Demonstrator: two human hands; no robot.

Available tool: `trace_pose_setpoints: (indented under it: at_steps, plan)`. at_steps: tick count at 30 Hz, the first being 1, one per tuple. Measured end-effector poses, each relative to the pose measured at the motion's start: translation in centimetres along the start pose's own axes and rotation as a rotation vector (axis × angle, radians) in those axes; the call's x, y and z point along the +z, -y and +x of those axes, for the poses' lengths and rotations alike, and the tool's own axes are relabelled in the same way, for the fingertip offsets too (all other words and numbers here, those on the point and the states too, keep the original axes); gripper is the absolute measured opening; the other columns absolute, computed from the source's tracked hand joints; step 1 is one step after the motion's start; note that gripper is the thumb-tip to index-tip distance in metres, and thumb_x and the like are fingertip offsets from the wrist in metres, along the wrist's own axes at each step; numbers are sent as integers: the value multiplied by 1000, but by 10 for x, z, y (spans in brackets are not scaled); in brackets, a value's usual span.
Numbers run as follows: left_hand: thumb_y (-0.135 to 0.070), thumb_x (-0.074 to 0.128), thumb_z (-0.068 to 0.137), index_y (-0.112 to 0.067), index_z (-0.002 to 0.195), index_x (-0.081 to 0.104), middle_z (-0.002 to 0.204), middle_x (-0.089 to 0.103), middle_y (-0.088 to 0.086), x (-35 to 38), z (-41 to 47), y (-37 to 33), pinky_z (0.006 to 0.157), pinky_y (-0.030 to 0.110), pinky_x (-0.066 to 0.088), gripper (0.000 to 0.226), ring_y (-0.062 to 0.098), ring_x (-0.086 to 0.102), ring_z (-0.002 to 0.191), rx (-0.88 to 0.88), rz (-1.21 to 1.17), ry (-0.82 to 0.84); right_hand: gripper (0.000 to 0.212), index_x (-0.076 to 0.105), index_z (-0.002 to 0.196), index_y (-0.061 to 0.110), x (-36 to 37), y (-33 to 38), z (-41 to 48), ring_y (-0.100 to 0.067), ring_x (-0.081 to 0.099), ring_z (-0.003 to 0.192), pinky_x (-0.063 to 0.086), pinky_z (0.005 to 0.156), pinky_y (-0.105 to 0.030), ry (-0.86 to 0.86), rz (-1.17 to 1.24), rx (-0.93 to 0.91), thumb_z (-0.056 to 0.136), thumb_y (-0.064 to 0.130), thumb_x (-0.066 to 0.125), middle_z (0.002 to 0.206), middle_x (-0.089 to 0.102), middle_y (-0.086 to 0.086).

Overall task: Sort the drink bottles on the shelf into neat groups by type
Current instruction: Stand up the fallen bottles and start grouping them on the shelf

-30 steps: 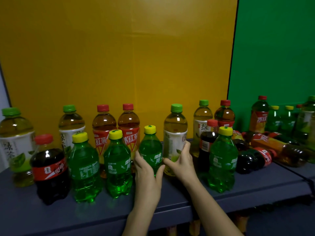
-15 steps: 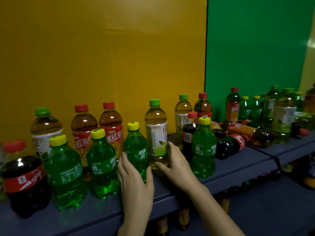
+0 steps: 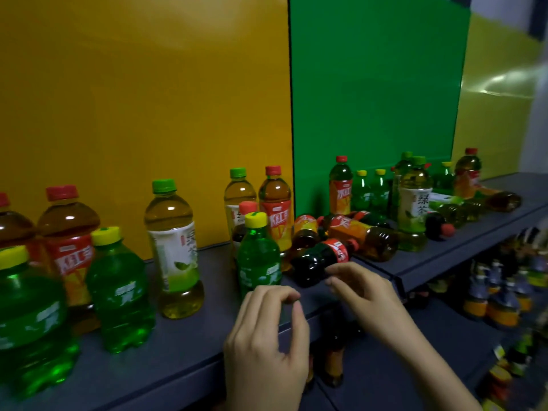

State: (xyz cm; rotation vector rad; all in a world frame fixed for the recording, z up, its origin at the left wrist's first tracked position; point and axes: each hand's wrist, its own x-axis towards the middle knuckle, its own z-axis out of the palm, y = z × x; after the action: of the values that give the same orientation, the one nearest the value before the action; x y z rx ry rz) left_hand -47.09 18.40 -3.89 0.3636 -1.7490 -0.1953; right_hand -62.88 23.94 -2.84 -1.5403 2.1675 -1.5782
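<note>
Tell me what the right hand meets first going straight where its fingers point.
Probably the cola bottle lying on its side, just ahead of the right hand; depth is unclear.

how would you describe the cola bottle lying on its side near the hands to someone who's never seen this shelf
Find the seam where the yellow panel meets the green panel, then drop to the grey shelf. The cola bottle lies on its side there, just beyond the right hand. It is near-black with a red label, unlike the amber tea bottles lying behind it.
</note>
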Motion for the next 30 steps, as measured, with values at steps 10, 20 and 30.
trace_pose_setpoints:
  at_steps: [10,20,30]
  plan:
    - [-32,51,83,-23,106,56,98,56,-10,124,42,-6,76,23,42,25,11,54,95,-156,359,264,14,65,99,22,-85,-88,92,-11,61,91,43,77,-23,59,-141,-65,87,18,61,94,66,6]
    - [-46,60,80,-20,134,34,137,40,1,176,83,12,98,31,33,66,21,36,125,-181,866,743,50,45,128,10,-77,-105,181,-29,51,116,42,93,-36,246,-546,-80,86,36,56,127,53,-11]
    - [-57,50,83,-21,133,29,134,40,-2,179,71,14,97,30,33,65,17,36,123,-254,878,596,52,46,120,3,-60,-106,190,-33,49,116,45,89,-38,300,-733,50,80,32,63,123,55,-15]
